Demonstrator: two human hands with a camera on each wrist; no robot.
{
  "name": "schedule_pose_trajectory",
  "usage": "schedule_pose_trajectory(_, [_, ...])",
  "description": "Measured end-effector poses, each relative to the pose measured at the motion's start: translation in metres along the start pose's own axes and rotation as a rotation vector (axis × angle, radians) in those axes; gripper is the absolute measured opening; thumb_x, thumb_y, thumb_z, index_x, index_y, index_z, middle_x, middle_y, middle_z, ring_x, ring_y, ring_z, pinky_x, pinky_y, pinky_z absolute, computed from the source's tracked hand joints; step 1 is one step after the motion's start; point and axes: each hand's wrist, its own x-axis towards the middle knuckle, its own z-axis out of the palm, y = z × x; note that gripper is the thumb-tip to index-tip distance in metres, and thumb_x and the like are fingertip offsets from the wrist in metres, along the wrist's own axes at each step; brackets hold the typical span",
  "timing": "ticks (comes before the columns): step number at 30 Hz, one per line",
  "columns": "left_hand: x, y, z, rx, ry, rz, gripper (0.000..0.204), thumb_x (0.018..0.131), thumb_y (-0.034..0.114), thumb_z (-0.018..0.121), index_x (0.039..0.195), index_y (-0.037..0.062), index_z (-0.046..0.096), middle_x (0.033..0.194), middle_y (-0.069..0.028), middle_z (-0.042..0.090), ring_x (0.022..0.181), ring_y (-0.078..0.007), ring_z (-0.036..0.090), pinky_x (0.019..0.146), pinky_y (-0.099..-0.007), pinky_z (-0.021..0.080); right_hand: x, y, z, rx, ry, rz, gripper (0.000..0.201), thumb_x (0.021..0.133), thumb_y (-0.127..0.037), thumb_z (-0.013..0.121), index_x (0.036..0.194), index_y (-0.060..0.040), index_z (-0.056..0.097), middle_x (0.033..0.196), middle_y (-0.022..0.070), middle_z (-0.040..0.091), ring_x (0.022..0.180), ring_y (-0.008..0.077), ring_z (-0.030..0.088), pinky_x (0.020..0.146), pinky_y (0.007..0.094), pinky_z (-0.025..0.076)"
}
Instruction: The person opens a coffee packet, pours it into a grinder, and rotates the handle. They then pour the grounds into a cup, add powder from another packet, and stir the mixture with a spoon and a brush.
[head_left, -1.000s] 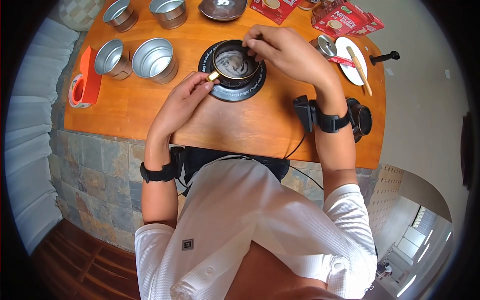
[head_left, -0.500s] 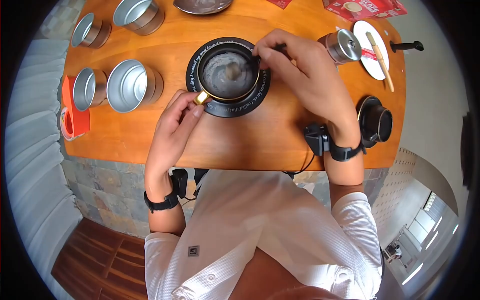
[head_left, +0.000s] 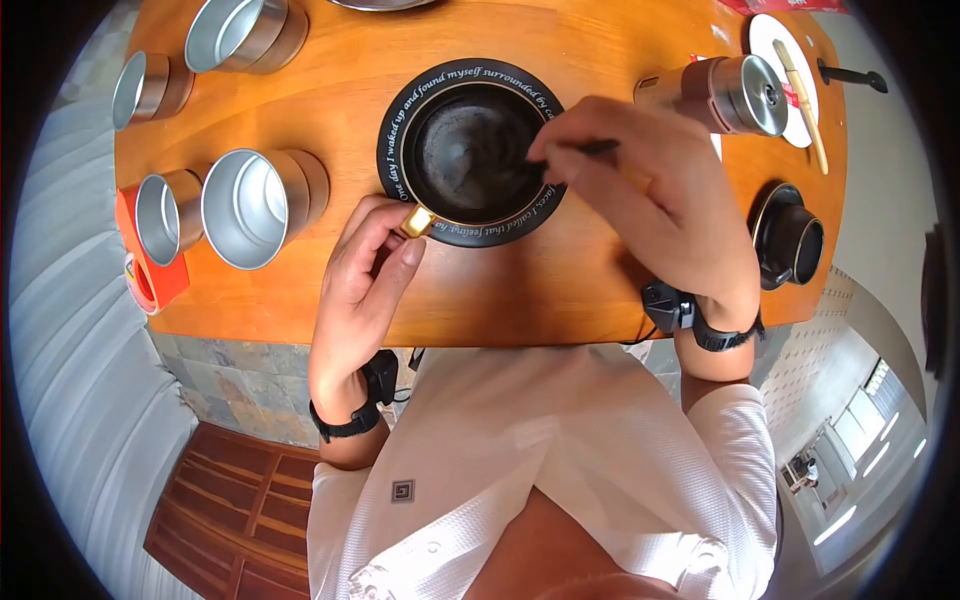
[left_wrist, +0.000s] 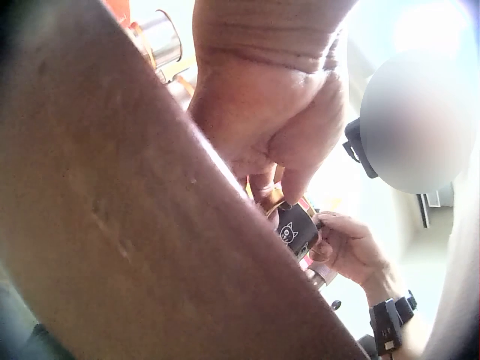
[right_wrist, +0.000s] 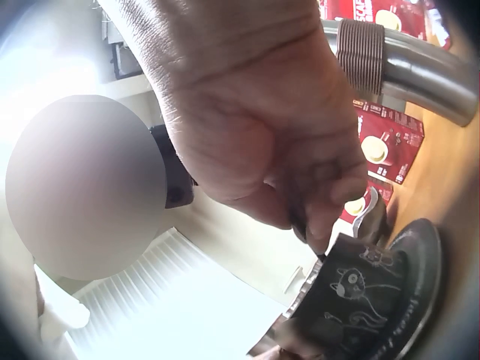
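A black cup [right_wrist: 352,292] with a gold rim and white cat drawings stands on a black saucer [head_left: 470,72] with white lettering. My left hand [head_left: 365,265] grips the cup's gold handle [head_left: 417,221] between thumb and fingers. Over the cup's right rim, my right hand [head_left: 655,190] pinches a thin dark spoon [head_left: 602,147]. The spoon's lower end is hidden inside the cup, where dark, swirled liquid [head_left: 465,160] shows. In the left wrist view, the right hand [left_wrist: 352,251] meets the cup at its rim.
Several steel tins [head_left: 243,210] stand at left beside an orange-red box [head_left: 172,285]. Right of the cup are a steel canister [head_left: 735,95], a white plate [head_left: 765,32] bearing a wooden-handled brush [head_left: 800,90], and another black cup [head_left: 795,245]. Red coffee boxes [right_wrist: 390,142] stand behind.
The head view has shifted and come closer, so the cup looks larger. The right hand keeps its pinch beside the rim. Pale swirls seen earlier in the cup now look darker.
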Motion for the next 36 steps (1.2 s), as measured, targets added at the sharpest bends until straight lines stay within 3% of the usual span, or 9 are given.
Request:
schedule_pose_trajectory(5, [0.000,-0.003,0.001,-0.016,-0.001,0.016,0.019,0.096,0.000,0.059,0.115,-0.0030,0.059,0.102,-0.0052,0.052,0.084,-0.0132,0.049,0.078,-0.0250,0.044,0.009,0.004,0.015,0.025,0.007,-0.158,0.012,0.093,-0.005,0.064,0.101,0.0012,0.070,0.087,0.0103,0.071,0.073,0.0155,0.067,0.063,0.0262,0.049])
schedule_pose_trajectory(15, [0.003,-0.010,-0.001,-0.032,-0.013,0.095,0.017,0.098,0.002,0.059,0.114,-0.0037,0.060,0.096,-0.0037,0.049,0.083,-0.0124,0.048,0.076,-0.0243,0.043,-0.004,-0.017,0.001,-0.213,0.084,-0.063,0.014,0.094,-0.003,0.062,0.104,0.0050,0.068,0.089,0.0110,0.072,0.080,0.0183,0.070,0.073,0.0272,0.053])
schedule_pose_trajectory(17, [0.002,-0.009,0.000,-0.042,-0.009,0.090,0.017,0.099,0.004,0.059,0.114,-0.0036,0.060,0.095,-0.0035,0.049,0.083,-0.0123,0.047,0.076,-0.0243,0.043,-0.002,-0.010,0.015,0.035,0.063,-0.138,0.013,0.090,-0.007,0.062,0.097,0.0020,0.068,0.084,0.0194,0.069,0.076,0.0369,0.067,0.067,0.0385,0.052])
schedule_pose_trajectory(19, [0.002,-0.007,0.000,-0.055,-0.006,0.085,0.018,0.100,0.005,0.059,0.115,-0.0035,0.061,0.095,-0.0034,0.049,0.083,-0.0122,0.047,0.075,-0.0242,0.042,-0.003,-0.014,0.020,-0.001,0.052,-0.152,0.014,0.092,-0.008,0.062,0.098,0.0026,0.068,0.083,0.0192,0.069,0.075,0.0350,0.067,0.067,0.0378,0.052])
schedule_pose_trajectory(21, [0.000,-0.003,-0.003,-0.033,-0.068,-0.002,0.021,0.104,0.010,0.053,0.120,-0.0007,0.060,0.106,-0.0008,0.055,0.099,-0.0086,0.050,0.091,-0.0221,0.039,-0.005,-0.014,0.025,-0.050,0.088,-0.081,0.016,0.096,-0.006,0.062,0.106,0.0039,0.070,0.089,0.0101,0.073,0.079,0.0140,0.068,0.070,0.0257,0.052])
schedule_pose_trajectory(27, [0.000,-0.009,0.000,-0.035,-0.011,0.171,0.019,0.101,0.010,0.059,0.116,-0.0019,0.062,0.093,-0.0021,0.049,0.083,-0.0110,0.047,0.075,-0.0228,0.042,-0.026,-0.013,0.029,-0.234,0.331,-0.119,0.019,0.098,-0.012,0.063,0.106,0.0036,0.070,0.088,0.0095,0.072,0.077,0.0135,0.066,0.071,0.0259,0.052])
schedule_pose_trajectory(29, [0.001,-0.014,0.000,-0.033,-0.018,0.200,0.020,0.101,0.010,0.059,0.117,-0.0019,0.063,0.093,-0.0020,0.050,0.083,-0.0110,0.047,0.076,-0.0229,0.042,-0.034,-0.016,0.033,-0.239,0.377,-0.105,0.016,0.093,-0.010,0.064,0.100,0.0034,0.069,0.087,0.0178,0.070,0.077,0.0324,0.069,0.070,0.0367,0.053])
schedule_pose_trajectory(35, [0.000,-0.015,-0.003,-0.009,-0.075,0.150,0.026,0.105,0.016,0.055,0.123,-0.0008,0.062,0.111,0.0002,0.062,0.101,-0.0084,0.053,0.094,-0.0231,0.042,-0.026,-0.018,0.055,-0.018,0.294,-0.159,0.018,0.094,-0.012,0.064,0.100,0.0033,0.070,0.089,0.0175,0.070,0.080,0.0317,0.069,0.073,0.0359,0.053])
schedule_pose_trajectory(36, [0.001,-0.016,-0.003,-0.017,-0.075,0.153,0.026,0.104,0.016,0.056,0.123,-0.0010,0.062,0.113,0.0000,0.062,0.102,-0.0085,0.053,0.095,-0.0232,0.042,-0.021,-0.009,0.056,-0.055,0.313,-0.202,0.020,0.097,-0.013,0.063,0.107,0.0039,0.069,0.088,0.0107,0.071,0.080,0.0160,0.067,0.072,0.0272,0.051])
